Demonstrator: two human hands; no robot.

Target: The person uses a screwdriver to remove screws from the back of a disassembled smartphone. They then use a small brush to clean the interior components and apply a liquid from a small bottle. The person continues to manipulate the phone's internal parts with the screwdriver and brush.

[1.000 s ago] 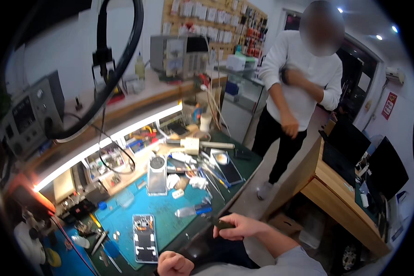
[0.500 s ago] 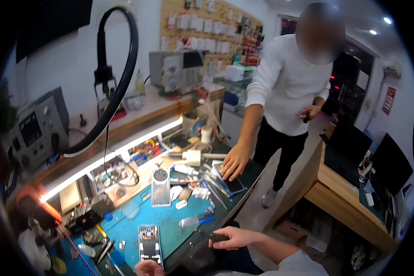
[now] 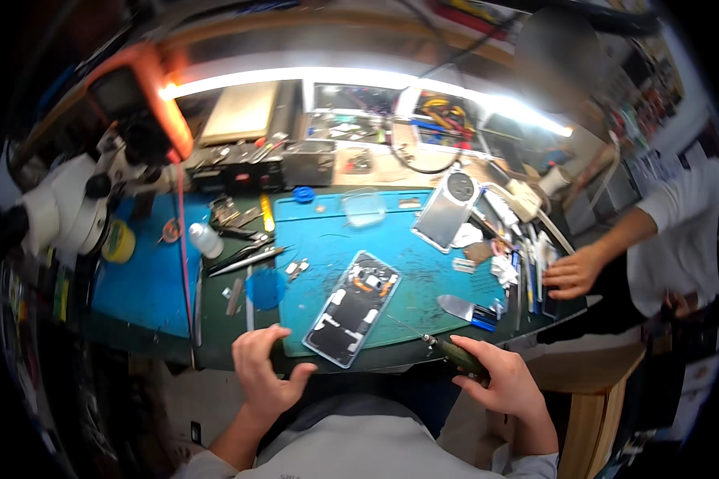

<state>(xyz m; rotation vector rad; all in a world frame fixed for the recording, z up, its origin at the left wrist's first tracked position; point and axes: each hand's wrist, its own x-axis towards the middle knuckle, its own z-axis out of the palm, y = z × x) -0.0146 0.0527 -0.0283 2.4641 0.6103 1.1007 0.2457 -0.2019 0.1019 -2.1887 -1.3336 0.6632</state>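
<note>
An opened phone [image 3: 339,335] lies tilted on the blue mat [image 3: 311,239], its dark inside, white patches and orange flex parts facing up. Beside its lower left corner hovers my left hand [image 3: 264,371], fingers spread, holding nothing. My right hand [image 3: 503,379] grips a green-handled tool [image 3: 454,355] with a thin metal shaft; the shaft points up and left toward the phone, apart from it. Farther back lies a silvery phone back panel [image 3: 443,219] with a round camera ring. A flat spatula-like blade with a blue handle [image 3: 481,319] rests to the right of the phone.
At right, another person's hand [image 3: 575,271] rests on the bench beside slender tools. A microscope [image 3: 64,203], a small bottle [image 3: 205,239] and pliers [image 3: 240,251] occupy the left. A clear tray [image 3: 363,207] sits behind the phone, under a bright light bar [image 3: 359,76].
My view has swung down and left over the bench. My left hand, at the phone's lower edge before, is now apart from it and spread. The green-handled tool stays in my right hand.
</note>
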